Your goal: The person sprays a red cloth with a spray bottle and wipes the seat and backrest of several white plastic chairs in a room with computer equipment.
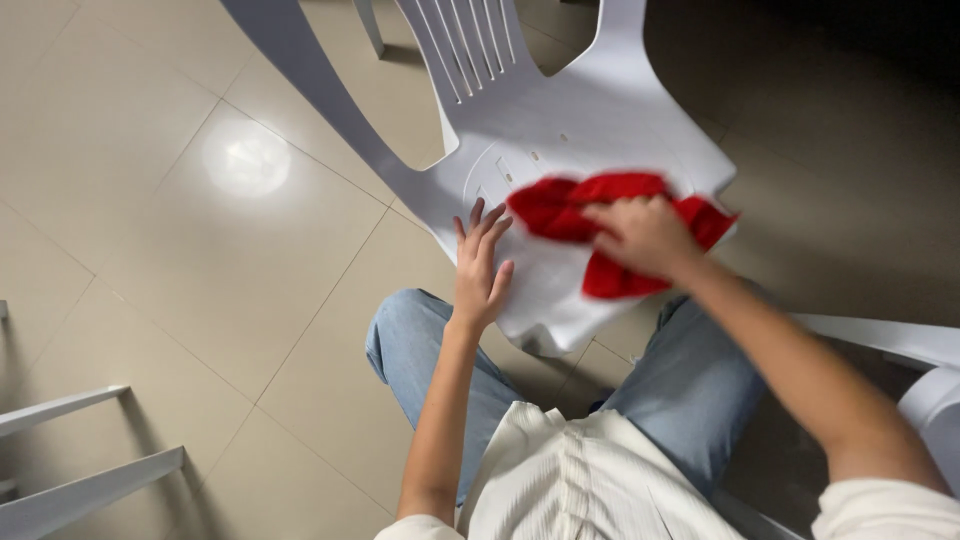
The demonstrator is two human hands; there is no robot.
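Nearest, at the chair seat (560, 290) front edge, the left hand (482, 265) lies flat and open, grasping nothing; the right hand (645, 235) presses the red cloth (560, 205) mid-seat: wiping step, next likely toward the backrest (470, 40)

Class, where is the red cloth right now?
The red cloth lies on the white chair seat, right of centre in the head view, under the right hand; the left hand rests flat on the seat beside it.
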